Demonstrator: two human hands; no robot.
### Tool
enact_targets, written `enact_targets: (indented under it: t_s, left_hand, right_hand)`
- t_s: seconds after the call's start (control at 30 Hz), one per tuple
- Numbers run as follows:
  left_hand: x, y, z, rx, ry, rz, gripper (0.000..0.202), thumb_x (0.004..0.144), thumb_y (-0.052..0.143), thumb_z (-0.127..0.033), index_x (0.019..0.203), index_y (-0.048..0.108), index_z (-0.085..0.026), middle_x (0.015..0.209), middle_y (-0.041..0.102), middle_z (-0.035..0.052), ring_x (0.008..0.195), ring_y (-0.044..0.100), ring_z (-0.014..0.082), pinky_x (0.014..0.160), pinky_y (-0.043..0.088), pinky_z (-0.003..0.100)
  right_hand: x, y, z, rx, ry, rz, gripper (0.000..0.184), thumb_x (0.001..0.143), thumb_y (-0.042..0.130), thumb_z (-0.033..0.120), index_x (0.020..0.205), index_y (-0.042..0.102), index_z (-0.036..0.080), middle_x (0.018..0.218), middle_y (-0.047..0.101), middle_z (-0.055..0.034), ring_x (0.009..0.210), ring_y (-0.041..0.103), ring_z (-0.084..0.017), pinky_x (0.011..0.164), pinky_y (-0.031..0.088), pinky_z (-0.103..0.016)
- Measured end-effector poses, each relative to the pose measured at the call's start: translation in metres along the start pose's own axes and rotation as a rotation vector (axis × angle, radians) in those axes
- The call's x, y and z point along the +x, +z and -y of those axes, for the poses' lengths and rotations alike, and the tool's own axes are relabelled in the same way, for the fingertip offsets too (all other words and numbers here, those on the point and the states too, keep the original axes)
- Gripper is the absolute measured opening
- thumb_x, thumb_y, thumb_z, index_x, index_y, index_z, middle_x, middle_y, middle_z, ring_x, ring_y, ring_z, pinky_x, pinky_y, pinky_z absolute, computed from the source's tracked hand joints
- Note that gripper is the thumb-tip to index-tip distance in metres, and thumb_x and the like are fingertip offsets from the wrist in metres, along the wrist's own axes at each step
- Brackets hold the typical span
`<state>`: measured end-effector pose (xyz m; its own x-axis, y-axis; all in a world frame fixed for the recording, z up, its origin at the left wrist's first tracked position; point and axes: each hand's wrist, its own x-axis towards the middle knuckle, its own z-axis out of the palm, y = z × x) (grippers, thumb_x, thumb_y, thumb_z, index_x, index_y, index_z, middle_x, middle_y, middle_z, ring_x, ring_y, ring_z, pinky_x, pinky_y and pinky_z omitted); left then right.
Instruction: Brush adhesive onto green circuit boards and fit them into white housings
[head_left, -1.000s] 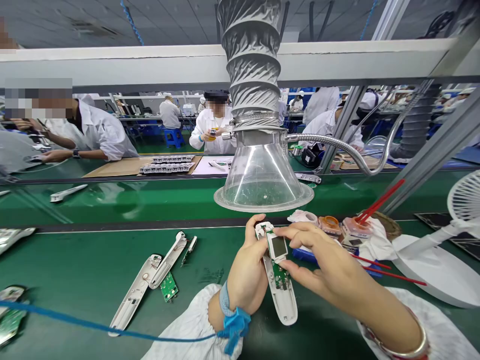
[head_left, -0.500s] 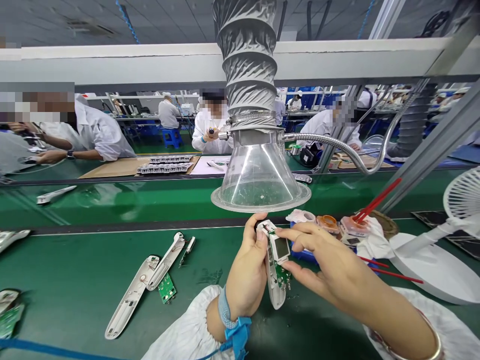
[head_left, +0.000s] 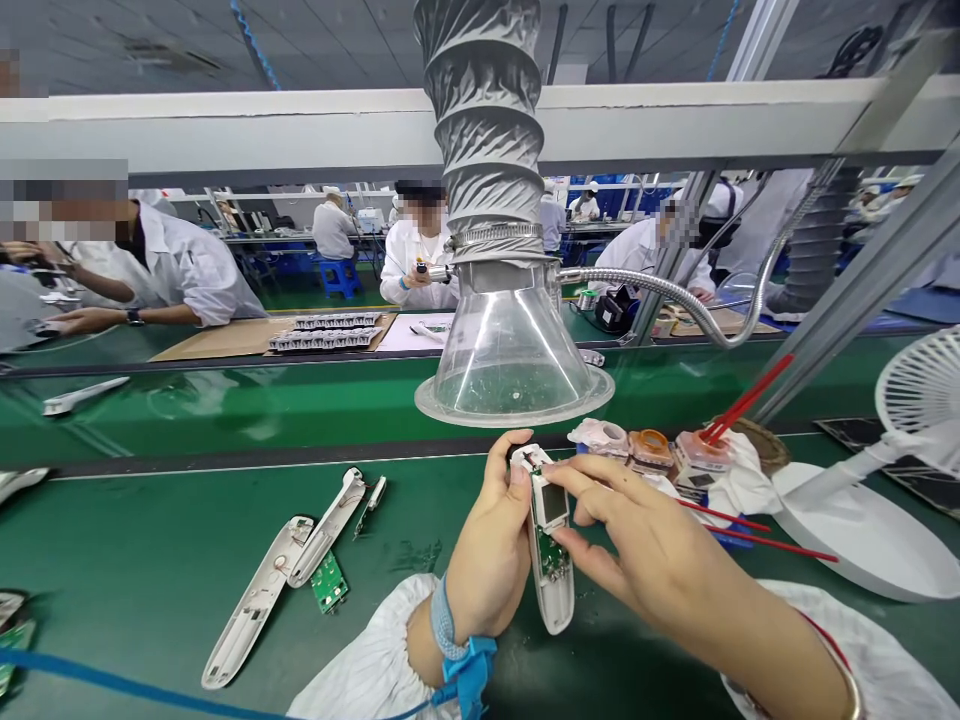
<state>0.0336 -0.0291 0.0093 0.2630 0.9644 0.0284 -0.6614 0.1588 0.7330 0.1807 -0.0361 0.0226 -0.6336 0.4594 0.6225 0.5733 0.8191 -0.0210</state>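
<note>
Head view: left hand (head_left: pixel 486 535) clasps white housing (head_left: pixel 556 603), long axis running near to far; right hand (head_left: pixel 637 530), from the right, narrowly pinches display module (head_left: pixel 555 505).

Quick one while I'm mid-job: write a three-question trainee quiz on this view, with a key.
1. Which hand spans the framed screen with thumb and index finger?
2. True or false: the white fan stands left of the white casing.
3. Which appears directly above the casing in the picture?
A. Red rods
B. Clear hood
C. Blue stool

Key:
1. The right hand.
2. False; the fan is to its right.
3. B.
</note>
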Motion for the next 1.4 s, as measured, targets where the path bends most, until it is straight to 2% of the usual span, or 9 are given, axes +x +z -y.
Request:
enact_targets:
  t_s: [0.1,0.3,0.4,0.53,0.63,0.8,0.97,1.27,1.4]
  left_hand:
    - [-0.001,-0.002,0.001,0.078,-0.006,0.023,0.029,0.092,0.042,-0.034,0.120,0.039,-0.029,0.095,0.056,0.0001,0.092,0.055,0.0118,0.089,0.037,0.026]
    - [0.003,-0.010,0.004,0.213,-0.016,0.131,0.060,0.083,0.060,-0.020,0.129,0.024,-0.033,0.099,0.053,-0.0010,0.097,0.053,0.0127,0.093,0.037,0.030]
    - [0.007,-0.013,0.005,0.227,0.023,0.121,0.057,0.085,0.056,-0.022,0.130,0.022,-0.033,0.106,0.053,0.0004,0.104,0.051,0.0137,0.097,0.034,0.031]
    - [0.010,-0.016,0.003,0.315,0.060,0.071,0.054,0.088,0.051,-0.027,0.131,0.020,-0.033,0.111,0.053,0.0013,0.108,0.049,0.0143,0.098,0.032,0.031]
    - [0.010,-0.016,-0.002,0.366,-0.001,0.056,0.051,0.088,0.050,-0.029,0.131,0.022,-0.033,0.107,0.054,0.0007,0.104,0.050,0.0134,0.095,0.033,0.029]
    - [0.010,-0.016,-0.009,0.373,-0.096,0.067,0.054,0.088,0.049,-0.028,0.132,0.019,-0.031,0.088,0.054,-0.0024,0.083,0.053,0.0109,0.084,0.036,0.026]
    - [0.011,-0.015,-0.012,0.272,-0.154,0.092,0.063,0.084,0.056,-0.019,0.131,0.017,-0.032,0.094,0.054,-0.0019,0.085,0.054,0.0111,0.086,0.036,0.029]
    - [0.009,-0.011,-0.009,0.239,-0.121,0.032,0.062,0.081,0.057,-0.017,0.130,0.021,-0.031,0.084,0.054,-0.0039,0.078,0.053,0.0092,0.078,0.037,0.025]
    - [0.009,-0.011,-0.008,0.242,-0.115,0.049,0.062,0.082,0.056,-0.015,0.130,0.021,-0.031,0.087,0.054,-0.0034,0.079,0.052,0.0090,0.078,0.038,0.025]
  right_hand:
    - [0.001,-0.001,0.000,-0.056,-0.007,0.041,0.027,0.086,0.050,0.007,0.112,0.047,0.004,0.106,0.056,-0.0171,0.109,0.048,-0.028,0.080,0.053,-0.039]
    - [0.001,0.003,-0.005,-0.004,0.016,0.020,0.028,0.087,0.049,0.007,0.114,0.046,0.004,0.112,0.055,-0.0180,0.111,0.048,-0.027,0.085,0.052,-0.041]
    - [-0.001,0.008,-0.008,0.100,0.059,-0.040,0.031,0.086,0.051,0.007,0.116,0.043,0.010,0.115,0.055,-0.0140,0.114,0.046,-0.024,0.089,0.050,-0.038]
    - [-0.001,0.016,-0.008,0.248,0.130,-0.107,0.022,0.086,0.051,0.007,0.104,0.043,0.018,0.120,0.052,-0.0107,0.119,0.043,-0.021,0.095,0.045,-0.037]
    - [0.001,0.016,-0.009,0.249,0.115,-0.076,0.019,0.087,0.051,0.008,0.100,0.042,0.018,0.118,0.052,-0.0110,0.116,0.044,-0.021,0.093,0.046,-0.039]
    - [0.006,0.011,-0.011,0.194,0.079,0.014,0.023,0.086,0.052,0.010,0.104,0.040,0.016,0.116,0.052,-0.0123,0.113,0.044,-0.023,0.088,0.048,-0.040]
    - [0.008,0.010,-0.013,0.186,0.124,0.062,0.031,0.086,0.051,0.011,0.115,0.039,0.016,0.117,0.051,-0.0121,0.116,0.041,-0.023,0.090,0.047,-0.041]
    - [-0.001,0.025,-0.007,0.252,0.171,-0.127,0.020,0.088,0.050,0.012,0.104,0.041,0.020,0.113,0.054,-0.0118,0.113,0.047,-0.023,0.087,0.049,-0.043]
    - [-0.004,0.027,-0.007,0.274,0.138,-0.130,0.020,0.087,0.051,0.009,0.101,0.041,0.020,0.116,0.053,-0.0117,0.113,0.048,-0.022,0.087,0.049,-0.042]
